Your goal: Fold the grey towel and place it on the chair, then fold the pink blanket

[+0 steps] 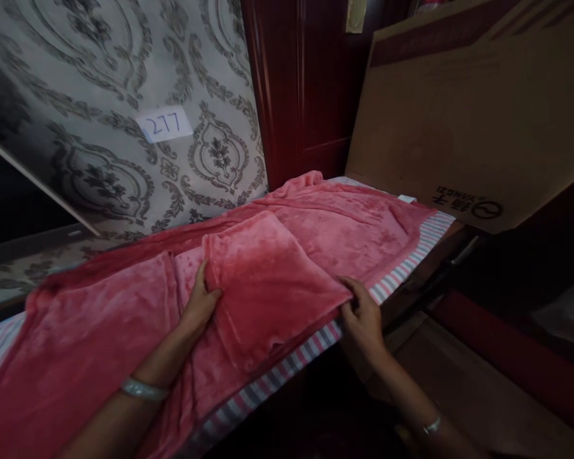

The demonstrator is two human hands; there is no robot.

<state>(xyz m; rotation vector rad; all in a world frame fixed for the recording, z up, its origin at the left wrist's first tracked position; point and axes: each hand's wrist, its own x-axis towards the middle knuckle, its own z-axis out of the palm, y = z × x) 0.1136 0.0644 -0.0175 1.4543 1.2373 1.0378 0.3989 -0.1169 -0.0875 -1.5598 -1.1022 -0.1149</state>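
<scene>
A pink fleece blanket lies spread along a bed with a striped sheet. On it sits a folded pink fleece piece. My left hand grips the folded piece's left edge, thumb on top. My right hand pinches its right corner near the bed's front edge. A silver bangle circles my left wrist, and a thinner one my right.
Patterned wallpaper with a paper label reading 277 backs the bed. A dark red wooden door stands behind. A large cardboard sheet leans at the right over the bed's end. Wooden floor lies at lower right.
</scene>
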